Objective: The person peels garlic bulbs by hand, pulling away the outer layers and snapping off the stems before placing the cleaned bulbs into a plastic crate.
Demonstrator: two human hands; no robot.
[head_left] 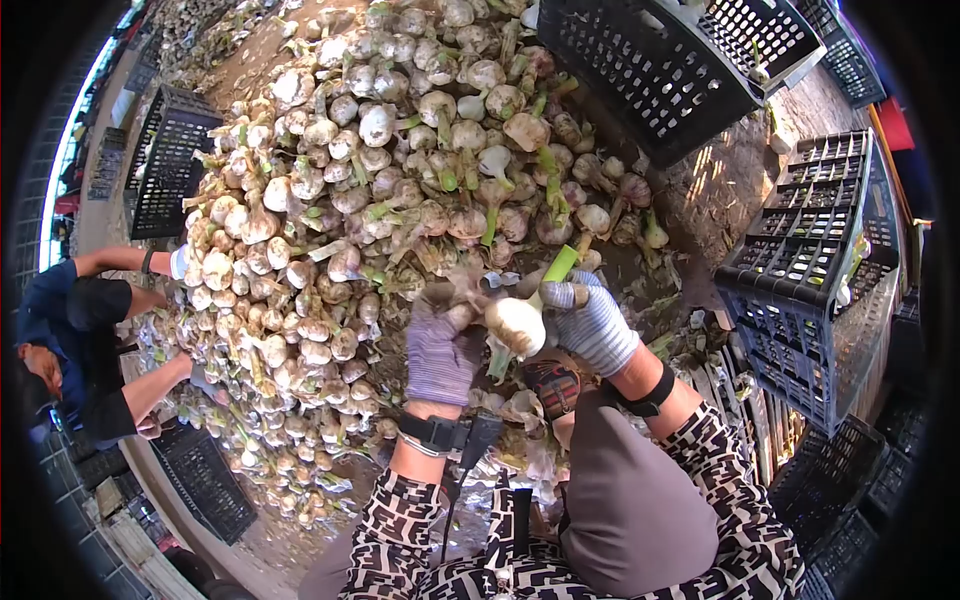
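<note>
Garlic bulb [516, 325], white, green-stalked

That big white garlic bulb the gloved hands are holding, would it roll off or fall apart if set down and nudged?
The garlic bulb looks round, so it would probably roll a little. Its green stalk would likely stop it soon. The papery skin seems loose and may flake, though the bulb itself appears firm between the left hand and right hand.

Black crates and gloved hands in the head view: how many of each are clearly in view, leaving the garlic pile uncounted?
Black plastic crates: 5 clear ones: top right, right, upper left, lower left, far top right; more at the dark lower right edge cannot be told apart.
Gloved hands on one garlic bulb: 2, left hand and right hand.
Total: 7
</note>
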